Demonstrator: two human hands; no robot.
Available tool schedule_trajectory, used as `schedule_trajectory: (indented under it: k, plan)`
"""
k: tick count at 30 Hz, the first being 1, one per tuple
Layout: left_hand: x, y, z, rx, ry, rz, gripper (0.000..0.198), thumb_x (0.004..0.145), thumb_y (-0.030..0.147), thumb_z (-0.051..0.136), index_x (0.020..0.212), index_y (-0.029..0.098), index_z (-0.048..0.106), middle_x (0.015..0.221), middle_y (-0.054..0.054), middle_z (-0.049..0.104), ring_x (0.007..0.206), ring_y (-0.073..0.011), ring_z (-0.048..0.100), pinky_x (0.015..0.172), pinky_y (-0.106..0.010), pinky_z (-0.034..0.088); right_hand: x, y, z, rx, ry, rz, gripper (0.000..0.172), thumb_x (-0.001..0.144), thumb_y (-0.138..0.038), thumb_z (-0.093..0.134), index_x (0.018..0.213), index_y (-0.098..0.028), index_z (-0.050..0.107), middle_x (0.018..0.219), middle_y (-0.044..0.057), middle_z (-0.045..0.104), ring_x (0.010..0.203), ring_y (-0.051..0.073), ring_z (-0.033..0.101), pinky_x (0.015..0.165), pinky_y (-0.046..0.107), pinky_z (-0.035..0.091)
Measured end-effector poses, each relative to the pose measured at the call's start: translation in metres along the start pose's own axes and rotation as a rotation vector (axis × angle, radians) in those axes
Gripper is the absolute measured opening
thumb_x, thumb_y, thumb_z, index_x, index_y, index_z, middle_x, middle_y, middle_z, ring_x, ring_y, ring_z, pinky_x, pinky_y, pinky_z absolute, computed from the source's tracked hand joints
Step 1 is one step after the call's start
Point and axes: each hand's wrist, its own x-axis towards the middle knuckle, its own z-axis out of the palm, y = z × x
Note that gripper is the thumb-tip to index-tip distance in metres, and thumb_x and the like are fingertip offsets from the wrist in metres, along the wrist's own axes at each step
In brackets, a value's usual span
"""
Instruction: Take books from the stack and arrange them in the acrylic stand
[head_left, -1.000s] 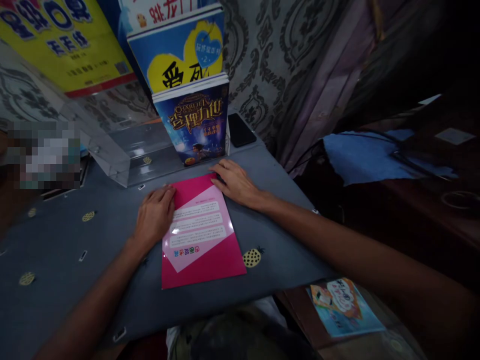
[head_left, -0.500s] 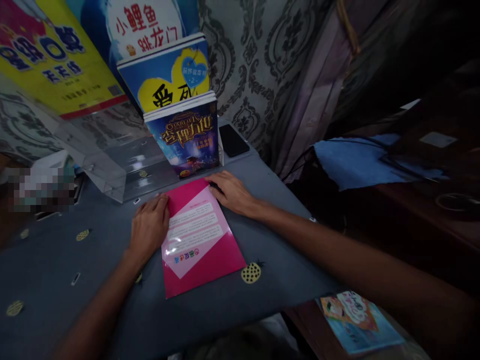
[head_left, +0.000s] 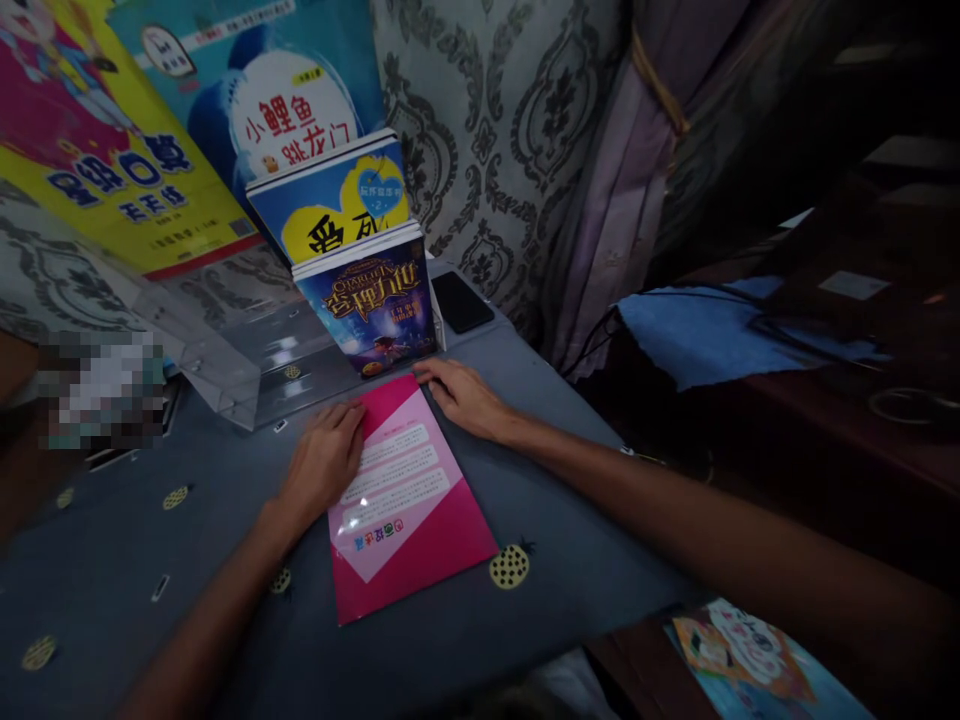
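Observation:
A pink booklet [head_left: 450, 530] lies flat on the grey cloth of the table [head_left: 570, 500], its printed panel and lettering upside down to me. My left hand [head_left: 324, 455] rests on its left upper part, fingers stretched out. At the booklet's top right corner is my right hand [head_left: 463, 397], its fingertips touching the edge and its fingers slightly bent but not gripping. Just beyond the booklet, a dark blue book [head_left: 379, 310] stands in a clear rack, in front of a blue and yellow book [head_left: 300, 215].
Left of the standing books is the clear acrylic rack [head_left: 225, 380], with a large yellow book [head_left: 150, 200] behind. A black phone [head_left: 463, 302] lies right of the rack. Another book [head_left: 750, 650] is below the table's right edge. A patterned curtain [head_left: 502, 130] hangs behind.
The view has tilted up a little. My left hand has slid further over the booklet, toward its upper middle. My right hand remains at the top right corner.

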Motion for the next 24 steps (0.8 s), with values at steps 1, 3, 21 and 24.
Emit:
schedule_trajectory:
  k: [1, 3, 21, 24]
  plan:
    - [0.006, 0.002, 0.003, -0.035, 0.004, 0.033, 0.033, 0.096, 0.016, 0.044, 0.123, 0.016, 0.065, 0.126, -0.015, 0.070, 0.114, -0.0290, 0.065, 0.101, -0.048, 0.054, 0.000, 0.000, 0.000, 0.003, 0.003, 0.007, 0.041, 0.091, -0.005, 0.045, 0.127, -0.016, 0.062, 0.110, 0.010, 0.077, 0.109, 0.025, 0.066, 0.098, 0.045, 0.050]
    - [0.019, 0.007, 0.010, -0.087, 0.008, 0.093, 0.034, 0.095, 0.013, 0.045, 0.123, 0.015, 0.064, 0.125, -0.015, 0.070, 0.115, -0.0282, 0.064, 0.102, -0.047, 0.054, 0.000, -0.001, 0.000, 0.004, 0.002, 0.015, 0.042, 0.092, -0.005, 0.045, 0.129, -0.015, 0.061, 0.111, 0.010, 0.077, 0.111, 0.025, 0.065, 0.101, 0.046, 0.049]
    - [0.059, 0.018, 0.034, -0.126, 0.032, 0.209, 0.039, 0.092, 0.009, 0.045, 0.126, 0.014, 0.065, 0.129, -0.014, 0.070, 0.133, -0.0310, 0.053, 0.110, -0.052, 0.044, -0.001, 0.004, 0.003, 0.015, 0.009, -0.039, 0.050, 0.090, -0.007, 0.045, 0.138, -0.015, 0.050, 0.122, 0.011, 0.074, 0.119, 0.025, 0.062, 0.107, 0.048, 0.046]
    - [0.058, 0.020, 0.032, -0.087, 0.033, 0.199, 0.035, 0.096, 0.014, 0.047, 0.124, 0.015, 0.067, 0.129, -0.015, 0.069, 0.126, -0.0311, 0.057, 0.107, -0.052, 0.046, -0.001, 0.002, 0.002, 0.018, -0.015, -0.037, 0.050, 0.089, -0.007, 0.044, 0.138, -0.015, 0.049, 0.122, 0.011, 0.074, 0.118, 0.026, 0.063, 0.106, 0.049, 0.046]
